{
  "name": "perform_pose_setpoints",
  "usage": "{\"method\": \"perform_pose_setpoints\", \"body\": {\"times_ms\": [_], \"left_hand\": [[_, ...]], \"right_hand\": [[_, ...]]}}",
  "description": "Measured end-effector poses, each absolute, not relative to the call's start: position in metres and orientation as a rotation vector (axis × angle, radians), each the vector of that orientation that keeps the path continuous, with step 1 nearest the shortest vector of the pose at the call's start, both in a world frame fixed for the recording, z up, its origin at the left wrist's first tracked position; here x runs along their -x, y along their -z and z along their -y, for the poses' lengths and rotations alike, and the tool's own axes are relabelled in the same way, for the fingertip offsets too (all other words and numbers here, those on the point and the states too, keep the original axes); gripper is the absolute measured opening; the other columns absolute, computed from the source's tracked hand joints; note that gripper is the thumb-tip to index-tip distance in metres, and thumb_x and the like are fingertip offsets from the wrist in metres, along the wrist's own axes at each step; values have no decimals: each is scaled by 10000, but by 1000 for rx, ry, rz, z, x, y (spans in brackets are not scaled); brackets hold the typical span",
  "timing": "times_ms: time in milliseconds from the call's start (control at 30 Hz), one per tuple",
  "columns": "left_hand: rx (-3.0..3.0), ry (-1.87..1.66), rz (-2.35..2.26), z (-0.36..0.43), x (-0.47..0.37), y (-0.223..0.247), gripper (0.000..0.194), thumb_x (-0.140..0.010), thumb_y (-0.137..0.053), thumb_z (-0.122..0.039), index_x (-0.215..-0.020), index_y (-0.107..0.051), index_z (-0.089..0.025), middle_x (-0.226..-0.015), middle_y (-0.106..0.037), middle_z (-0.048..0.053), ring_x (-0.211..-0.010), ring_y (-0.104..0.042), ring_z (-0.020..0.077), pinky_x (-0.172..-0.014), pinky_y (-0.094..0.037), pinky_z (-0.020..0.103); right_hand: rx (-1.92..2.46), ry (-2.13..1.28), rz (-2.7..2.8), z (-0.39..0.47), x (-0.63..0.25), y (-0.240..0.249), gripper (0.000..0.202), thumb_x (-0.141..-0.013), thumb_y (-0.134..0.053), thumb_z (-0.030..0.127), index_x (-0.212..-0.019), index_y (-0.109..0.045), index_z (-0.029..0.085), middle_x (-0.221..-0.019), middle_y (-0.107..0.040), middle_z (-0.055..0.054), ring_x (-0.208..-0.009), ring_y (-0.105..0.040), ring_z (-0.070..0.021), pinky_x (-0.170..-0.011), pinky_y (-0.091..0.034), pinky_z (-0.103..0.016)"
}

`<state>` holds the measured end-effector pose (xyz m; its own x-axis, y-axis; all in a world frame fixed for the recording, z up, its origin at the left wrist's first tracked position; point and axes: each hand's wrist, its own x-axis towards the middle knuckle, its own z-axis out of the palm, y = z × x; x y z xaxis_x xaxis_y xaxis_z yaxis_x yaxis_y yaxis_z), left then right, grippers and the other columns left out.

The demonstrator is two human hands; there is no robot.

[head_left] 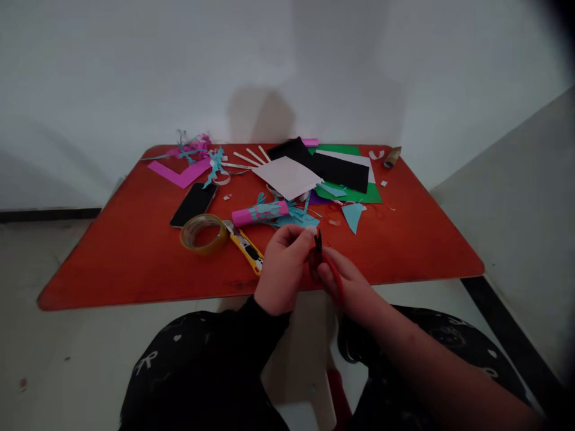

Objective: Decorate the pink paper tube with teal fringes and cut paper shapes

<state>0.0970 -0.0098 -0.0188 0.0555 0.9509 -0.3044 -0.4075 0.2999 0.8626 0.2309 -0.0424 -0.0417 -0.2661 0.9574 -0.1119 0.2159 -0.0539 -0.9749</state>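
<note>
My right hand (348, 281) is closed around red-handled scissors (333, 275), their dark blades pointing up and away from me. Close beside the blades, my left hand (285, 263) pinches a small white scrap (311, 230) between thumb and finger; it looks like paper, mostly covered by the fingertips. Both hands are over the near edge of the red table (135, 263). Just left of my left hand lies a yellow utility knife (246, 246). Beyond the hands rests a pink paper tube (245, 216) with light blue scalloped paper around it and blue fringe at its right end.
A roll of tape (204, 234) and a black phone (194, 205) lie to the left. Farther back are a white sheet (287, 176), black paper (344, 170), green paper (372, 194), a pink strip (179, 175) and shredded paper (195, 145). A wall (179, 72) stands behind the table.
</note>
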Motion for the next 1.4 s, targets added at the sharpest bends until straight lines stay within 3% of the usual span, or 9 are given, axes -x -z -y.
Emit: {"method": "perform_pose_setpoints", "body": {"times_ms": [633, 1000, 1400], "left_hand": [[-734, -1097, -1133, 11, -97, 18, 299, -787, -770, -402, -744, -567, -187, -600, -496, -64, -507, -389, 59, -525, -351, 201], [-778, -1103, -1120, 8, -92, 21, 273, -797, -752, -376, -758, -559, -188, -635, -491, -58, -554, -419, 72, -550, -353, 207], [-855, -1047, -1118, 6, -83, 19, 269, -771, -778, -373, -736, -588, -185, -693, -528, -38, -596, -441, 82, -578, -383, 211]], "right_hand": [[1373, -1262, 1611, 39, -235, 37, 516, -944, -488, 703, -840, -528, 199, -774, -559, 4, -693, -474, -150, -610, -347, -275], [1400, -1289, 1613, 37, -240, 33, 400, -926, -601, 591, -850, -563, 199, -778, -582, 11, -708, -500, -155, -607, -342, -270], [1447, -1403, 1635, 35, -251, 23, 393, -886, -645, 553, -756, -510, 207, -701, -481, 34, -649, -430, -138, -566, -312, -266]]}}
